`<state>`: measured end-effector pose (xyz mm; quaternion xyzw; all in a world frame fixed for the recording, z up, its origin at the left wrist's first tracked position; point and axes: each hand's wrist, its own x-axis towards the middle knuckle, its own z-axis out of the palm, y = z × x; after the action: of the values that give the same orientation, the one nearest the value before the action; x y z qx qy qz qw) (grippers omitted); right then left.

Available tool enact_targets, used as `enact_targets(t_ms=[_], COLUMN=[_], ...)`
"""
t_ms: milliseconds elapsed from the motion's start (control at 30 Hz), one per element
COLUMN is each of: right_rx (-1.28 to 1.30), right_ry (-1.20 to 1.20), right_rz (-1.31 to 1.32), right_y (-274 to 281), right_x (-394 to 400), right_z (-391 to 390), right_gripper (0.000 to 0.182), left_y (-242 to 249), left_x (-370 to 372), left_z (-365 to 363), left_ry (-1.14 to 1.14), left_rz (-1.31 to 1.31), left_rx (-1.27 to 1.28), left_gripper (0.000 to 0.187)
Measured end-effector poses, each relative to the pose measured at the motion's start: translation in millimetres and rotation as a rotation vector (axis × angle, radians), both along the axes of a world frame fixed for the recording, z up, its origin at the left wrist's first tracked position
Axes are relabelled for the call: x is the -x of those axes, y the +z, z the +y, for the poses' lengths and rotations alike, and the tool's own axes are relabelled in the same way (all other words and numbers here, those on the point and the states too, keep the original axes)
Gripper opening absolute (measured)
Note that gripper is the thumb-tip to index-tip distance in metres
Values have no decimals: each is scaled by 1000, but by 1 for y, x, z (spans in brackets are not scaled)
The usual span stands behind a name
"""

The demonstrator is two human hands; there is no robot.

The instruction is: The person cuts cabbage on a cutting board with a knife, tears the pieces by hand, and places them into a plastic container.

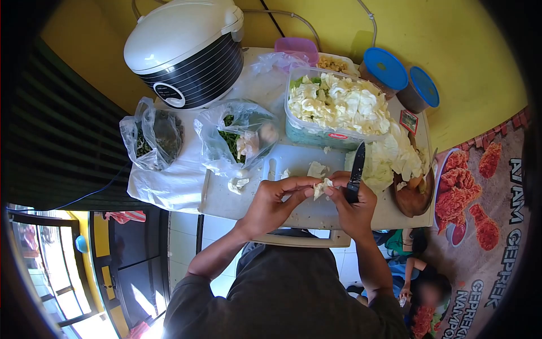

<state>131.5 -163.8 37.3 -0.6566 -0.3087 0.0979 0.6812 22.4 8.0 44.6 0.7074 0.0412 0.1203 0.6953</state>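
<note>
My left hand (276, 203) pinches one side of a small pale cabbage piece (320, 188) above the cutting board (288, 164). My right hand (355, 206) pinches the other side and also holds a black knife (357, 166), its blade pointing away from me. Beyond them stands a clear container (333, 137) heaped with torn cabbage (344, 101). More cabbage leaves (395, 155) lie right of it. Loose scraps (318, 169) rest on the board.
A rice cooker (186, 56) stands at the back left. Plastic bags (152, 135) with greens lie below it. Blue-lidded tubs (385, 68) are at the back right, a brown bowl (415, 198) at the right edge. People (429, 294) are on the floor, lower right.
</note>
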Motion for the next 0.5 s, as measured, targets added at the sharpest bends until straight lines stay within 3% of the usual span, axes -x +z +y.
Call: enact_targets(t_ms=[167,333,500], right_rx=[103,68,-48], right_ry=[0,5,45], right_rz=[-34,138,8], right_y=[-3,2,-7], right_x=[-1,4,1], right_z=[-6,-3,6], right_gripper=[16,17,22], left_y=[-3,-11,-5], left_x=[-4,-7,-6], left_z=[-1,1,4], left_ry=[-50,-20,15], left_rz=[-6,-20,-7], left_rx=[272,266,246], left_gripper=[28,30,28])
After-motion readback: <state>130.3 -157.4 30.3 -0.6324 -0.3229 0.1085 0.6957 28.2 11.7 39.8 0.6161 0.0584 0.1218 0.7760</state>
